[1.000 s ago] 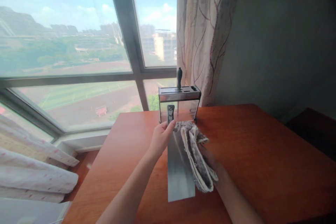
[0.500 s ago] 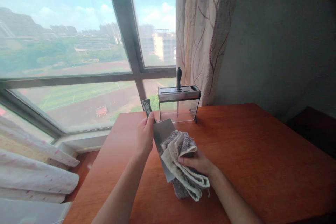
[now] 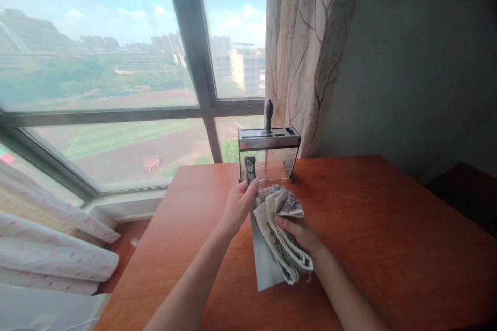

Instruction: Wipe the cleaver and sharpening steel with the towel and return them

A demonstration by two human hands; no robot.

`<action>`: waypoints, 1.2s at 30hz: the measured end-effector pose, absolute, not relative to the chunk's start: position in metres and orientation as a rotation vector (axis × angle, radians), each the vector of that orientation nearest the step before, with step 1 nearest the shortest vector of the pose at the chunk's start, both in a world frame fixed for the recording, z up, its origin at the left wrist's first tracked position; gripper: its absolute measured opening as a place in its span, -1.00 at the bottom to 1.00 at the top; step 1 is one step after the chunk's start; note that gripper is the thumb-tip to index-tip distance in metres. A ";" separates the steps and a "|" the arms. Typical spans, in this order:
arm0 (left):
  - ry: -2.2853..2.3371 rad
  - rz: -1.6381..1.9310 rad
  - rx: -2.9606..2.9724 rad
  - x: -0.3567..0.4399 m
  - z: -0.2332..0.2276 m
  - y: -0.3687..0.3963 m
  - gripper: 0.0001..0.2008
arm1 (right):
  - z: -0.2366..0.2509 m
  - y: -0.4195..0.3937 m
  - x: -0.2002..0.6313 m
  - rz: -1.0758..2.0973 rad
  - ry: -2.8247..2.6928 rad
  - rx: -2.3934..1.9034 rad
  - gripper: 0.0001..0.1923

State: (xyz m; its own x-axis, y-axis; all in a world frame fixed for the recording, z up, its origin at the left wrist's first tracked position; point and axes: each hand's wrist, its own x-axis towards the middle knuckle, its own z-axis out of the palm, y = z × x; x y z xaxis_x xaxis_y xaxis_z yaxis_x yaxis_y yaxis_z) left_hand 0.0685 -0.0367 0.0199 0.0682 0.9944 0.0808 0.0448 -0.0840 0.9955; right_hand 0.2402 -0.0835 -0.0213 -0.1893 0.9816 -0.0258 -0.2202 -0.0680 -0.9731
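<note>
My left hand (image 3: pixel 239 206) is closed round the dark handle of a cleaver (image 3: pixel 264 261), thumb on top, with the handle's end pointing away from me. The wide grey blade hangs down toward me above the table. In my right hand (image 3: pixel 297 232) is a folded grey-and-cream cloth (image 3: pixel 277 227), bunched between thumb and fingers. It lies against the blade and hides much of it. Just beyond the cleaver, a clear-sided knife block (image 3: pixel 268 139) with a metal top stands on the table, one dark-handled knife (image 3: pixel 268 115) upright in it.
The reddish-brown wooden table (image 3: pixel 373 227) reaches the window (image 3: pixel 128 111) at the back left. A patterned curtain (image 3: pixel 306 26) hangs behind the knife block. Another pale curtain (image 3: pixel 50 248) is at lower left, and a dark wall (image 3: pixel 419 62) is at right.
The cleaver's handle has swung right and the blade has turned, its lower end now nearer me. The cloth has shifted upward along the blade. My left hand has moved right.
</note>
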 end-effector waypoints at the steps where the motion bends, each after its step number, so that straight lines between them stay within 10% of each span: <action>1: 1.161 1.216 1.350 0.069 0.020 -0.036 -0.53 | -0.021 -0.083 0.239 1.475 -1.131 -0.975 -0.51; 15: 1.252 1.405 1.070 0.052 0.039 -0.032 -0.56 | -0.012 -0.090 0.245 1.901 -1.121 -0.814 -0.53; 36: 0.937 1.138 1.354 0.086 0.036 -0.047 -0.68 | -0.016 -0.075 0.256 1.194 -1.334 -1.065 -0.53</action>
State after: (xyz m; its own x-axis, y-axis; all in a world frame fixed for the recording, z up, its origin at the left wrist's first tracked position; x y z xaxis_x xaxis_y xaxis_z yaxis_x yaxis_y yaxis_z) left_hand 0.0856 -0.0466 0.0356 0.2310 0.9656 0.1197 -0.0675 -0.1069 0.9920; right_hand 0.2565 -0.0753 -0.0159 -0.1008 0.9875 0.1216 -0.0120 0.1210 -0.9926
